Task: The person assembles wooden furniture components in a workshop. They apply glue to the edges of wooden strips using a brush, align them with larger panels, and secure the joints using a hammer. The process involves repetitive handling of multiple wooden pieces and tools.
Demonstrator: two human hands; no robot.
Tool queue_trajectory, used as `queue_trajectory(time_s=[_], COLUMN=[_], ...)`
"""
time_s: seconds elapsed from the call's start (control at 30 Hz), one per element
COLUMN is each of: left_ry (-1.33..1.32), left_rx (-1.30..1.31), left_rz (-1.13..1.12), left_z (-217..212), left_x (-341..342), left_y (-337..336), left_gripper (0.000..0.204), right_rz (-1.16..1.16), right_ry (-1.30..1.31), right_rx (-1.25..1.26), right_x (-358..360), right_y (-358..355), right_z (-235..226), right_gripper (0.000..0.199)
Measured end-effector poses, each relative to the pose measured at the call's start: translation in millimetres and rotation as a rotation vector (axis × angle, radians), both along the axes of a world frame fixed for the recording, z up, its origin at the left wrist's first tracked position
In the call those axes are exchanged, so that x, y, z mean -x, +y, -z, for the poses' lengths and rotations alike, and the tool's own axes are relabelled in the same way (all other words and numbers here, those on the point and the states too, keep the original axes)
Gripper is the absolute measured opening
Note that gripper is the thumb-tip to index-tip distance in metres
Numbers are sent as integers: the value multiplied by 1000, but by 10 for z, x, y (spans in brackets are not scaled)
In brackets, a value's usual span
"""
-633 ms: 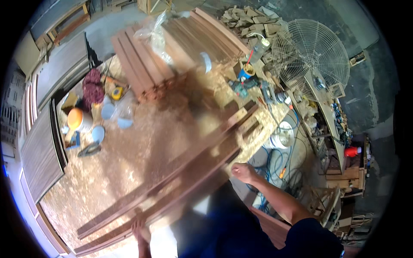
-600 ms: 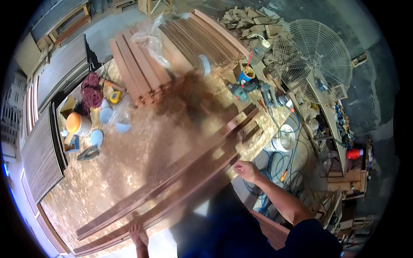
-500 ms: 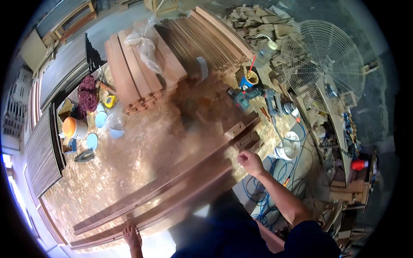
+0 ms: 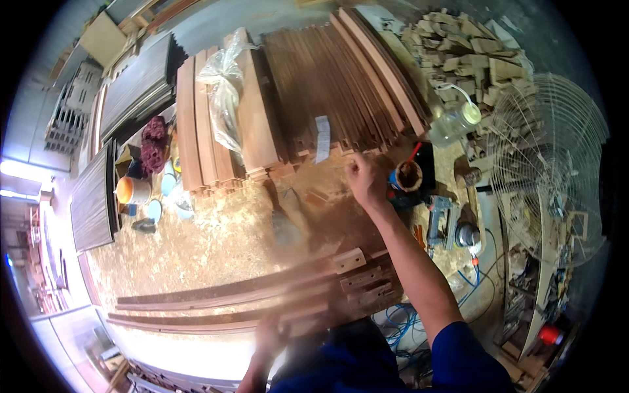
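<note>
My right hand (image 4: 365, 179) is raised over the far side of the workbench, fingers curled closed. What it holds, if anything, is hidden. It is beside a blue cup (image 4: 407, 177) with brown contents and a red stick, and near the ends of stacked wooden strips (image 4: 334, 85). Low at the near edge, my left hand (image 4: 270, 335) is smeared by motion beside a long reddish-brown wooden strip (image 4: 196, 325). A second long strip (image 4: 216, 296) lies just beyond it. Short drilled wooden blocks (image 4: 350, 261) sit at their right ends.
Wide boards (image 4: 191, 124) with a plastic bag (image 4: 226, 92) lie at the back. A nail gun (image 4: 441, 223) stands right of my forearm, near a clear jug (image 4: 455, 124) and a fan guard (image 4: 550, 170). An orange-lidded tub (image 4: 133, 190) and dark panels (image 4: 96, 196) are left.
My right hand has moved from the strips' right end up and away to beside the cup. My left hand has slid right along the near strip. The whole view has shifted.
</note>
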State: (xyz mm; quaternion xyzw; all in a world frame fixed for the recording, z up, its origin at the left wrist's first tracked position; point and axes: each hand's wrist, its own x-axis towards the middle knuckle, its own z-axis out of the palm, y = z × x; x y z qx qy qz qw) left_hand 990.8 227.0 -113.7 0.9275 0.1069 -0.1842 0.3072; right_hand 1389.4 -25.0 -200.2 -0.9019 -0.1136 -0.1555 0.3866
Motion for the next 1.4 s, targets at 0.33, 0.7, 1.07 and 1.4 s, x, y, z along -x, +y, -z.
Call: queue_trajectory(time_s=[0.33,0.7,1.07,1.4], left_ry=[-191,-217,-123,-77], left_rx=[215,1002,484,569], left_rz=[-207,-851,-643,-552], left_z=[-37,985,537,467], left_x=[-2072,-3756,-3887,-3926], left_y=[-812,-567,-1185,-1302], left_gripper=[33,50,36,57], right_rz=[-303,-475,99,-27], right_ry=[-28,-19,-25,489], right_rx=[339,33,560,97], right_x=[-658,-477,-2115,-1849], right_y=[840,564,-1503,-1190], right_z=[114,-343,-1190,-1307], right_gripper=[12,11,42,59])
